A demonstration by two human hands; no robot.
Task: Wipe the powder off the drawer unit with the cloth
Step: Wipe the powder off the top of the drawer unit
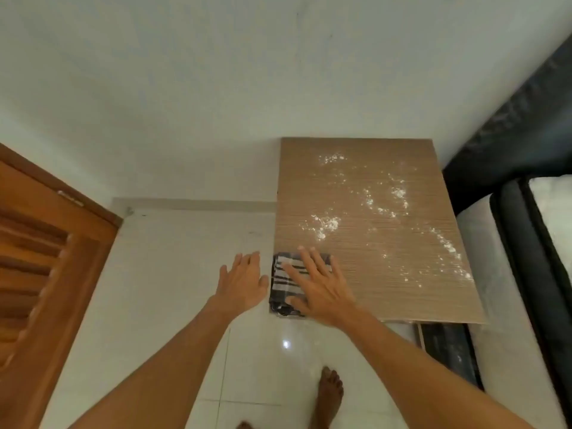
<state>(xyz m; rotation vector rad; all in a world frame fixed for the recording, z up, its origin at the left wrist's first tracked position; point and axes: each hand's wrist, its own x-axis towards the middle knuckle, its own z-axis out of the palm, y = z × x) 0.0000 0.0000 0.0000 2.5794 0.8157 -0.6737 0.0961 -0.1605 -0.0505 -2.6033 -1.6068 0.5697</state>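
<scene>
The drawer unit (399,274) has a light wood-grain top and stands against the white wall. White powder (368,205) is scattered across its middle and right side. A folded black-and-white striped cloth (282,286) lies on the near left corner of the top. My right hand (318,286) rests flat on the cloth with fingers spread. My left hand (241,281) hovers flat and open just left of the unit, over the floor, holding nothing.
A brown wooden door (46,274) stands at the left. A bed with a dark frame and white mattress (526,243) adjoins the unit on the right. White glossy floor tiles (173,274) lie below. My bare foot (331,394) is on them.
</scene>
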